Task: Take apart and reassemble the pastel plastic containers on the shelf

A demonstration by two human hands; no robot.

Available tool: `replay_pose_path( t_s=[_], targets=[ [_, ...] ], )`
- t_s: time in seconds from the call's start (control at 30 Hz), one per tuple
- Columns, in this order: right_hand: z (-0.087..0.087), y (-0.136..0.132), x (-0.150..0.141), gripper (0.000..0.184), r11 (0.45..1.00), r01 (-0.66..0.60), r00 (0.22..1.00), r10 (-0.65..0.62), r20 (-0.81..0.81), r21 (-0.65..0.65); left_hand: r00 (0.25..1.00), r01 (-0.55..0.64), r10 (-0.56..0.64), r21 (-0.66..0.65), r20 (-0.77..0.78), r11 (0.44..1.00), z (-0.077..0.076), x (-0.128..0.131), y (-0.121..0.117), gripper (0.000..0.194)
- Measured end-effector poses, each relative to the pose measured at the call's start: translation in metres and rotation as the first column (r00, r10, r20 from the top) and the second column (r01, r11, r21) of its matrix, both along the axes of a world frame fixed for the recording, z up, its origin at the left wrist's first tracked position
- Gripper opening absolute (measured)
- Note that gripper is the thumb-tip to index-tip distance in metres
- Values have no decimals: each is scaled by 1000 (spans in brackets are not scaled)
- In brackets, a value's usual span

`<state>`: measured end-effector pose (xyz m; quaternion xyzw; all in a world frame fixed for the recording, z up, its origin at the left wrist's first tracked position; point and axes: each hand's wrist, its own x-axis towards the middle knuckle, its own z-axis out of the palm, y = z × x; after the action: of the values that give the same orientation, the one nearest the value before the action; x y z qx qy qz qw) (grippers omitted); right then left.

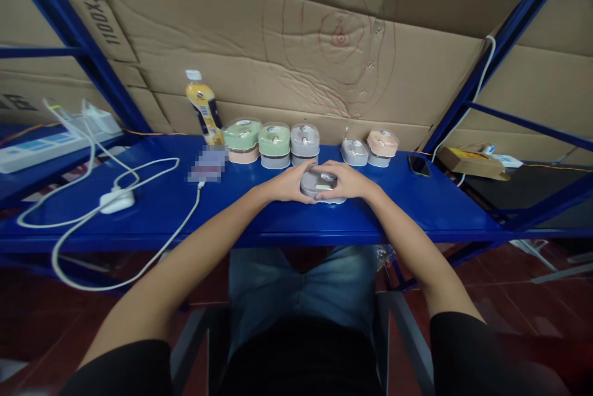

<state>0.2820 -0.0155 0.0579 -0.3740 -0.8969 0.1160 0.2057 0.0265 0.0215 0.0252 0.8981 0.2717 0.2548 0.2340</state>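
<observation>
A grey lidded plastic box (313, 183) sits low over the blue table near its front edge, clasped from both sides. My left hand (291, 186) curls round its left side, and my right hand (350, 181) wraps the right side. The fingers cover much of it. Just behind stand similar boxes with clear lids, stacked in pairs: green over pink (244, 134), green over grey (274, 141) and grey over grey (305, 136). To the right are a lone grey box (354, 152) and a pink box (383, 141) on a grey one.
A yellow drink bottle (204, 109) stands back left, beside a blurred-out flat item (207, 164) with a white cable. A white charger (117, 200) and power strip (60, 147) lie left. Right are a phone (419, 165) and an opened carton (472, 163). Blue posts frame both sides.
</observation>
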Motion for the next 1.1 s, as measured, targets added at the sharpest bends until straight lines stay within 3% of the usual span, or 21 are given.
replay_pose_path(
  t_s=[0.23,0.47,0.67,0.93,1.03,1.1],
  targets=[
    [8,0,18,101,996,5,999,-2,36,-86,999,-33,33,-11,29,999,-4,-6,9,120],
    [22,-1,50,99,928,334,939,-312,143,-167,991,-97,94,25,98,995,-13,-5,15,74],
    [32,-10,42,90,850,526,819,-500,283,-22,993,-117,116,61,33,991,-12,-4,14,48],
    [21,0,22,63,796,588,728,-599,333,148,993,-115,116,115,0,987,-12,-4,15,39],
    [15,8,12,53,726,657,669,-686,284,205,991,-133,131,214,24,968,-8,-3,8,36],
    [12,12,6,48,683,694,642,-731,233,229,983,-180,163,335,80,925,-4,-3,4,36]
  ],
)
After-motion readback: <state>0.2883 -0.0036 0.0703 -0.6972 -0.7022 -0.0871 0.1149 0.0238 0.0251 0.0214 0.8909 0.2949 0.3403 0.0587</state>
